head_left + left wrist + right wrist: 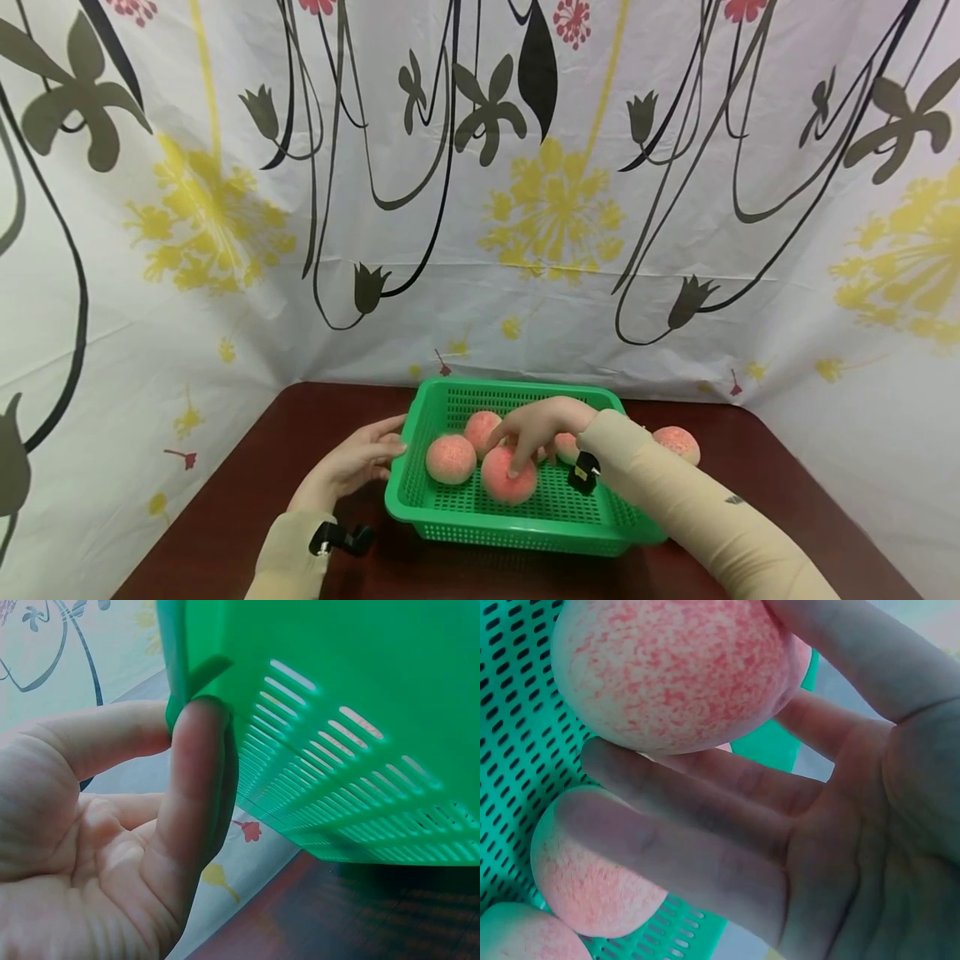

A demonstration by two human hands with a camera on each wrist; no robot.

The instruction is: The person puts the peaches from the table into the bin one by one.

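Observation:
My left hand (pixel 358 465) pinches the left rim of a green plastic basket (pixel 517 523), thumb and fingers meeting at its edge in the left wrist view. Inside the basket, my right hand (pixel 536 429) holds a pink, speckled peach (pixel 508 477). The right wrist view has this peach (pixel 675 675) between the thumb and the fingers, with the lower fingers stretched out straighter. Left of it lies another peach (pixel 451 459), with one more peach (pixel 482 430) behind. A peach (pixel 567 448) to the right is partly hidden by my right hand and wrist.
Beyond the basket's right side is another peach (pixel 677 444), partly behind my right sleeve. The basket stands on a dark red table (pixel 225 508). A white curtain (pixel 465 325) with printed flowers hangs behind the table and along both sides.

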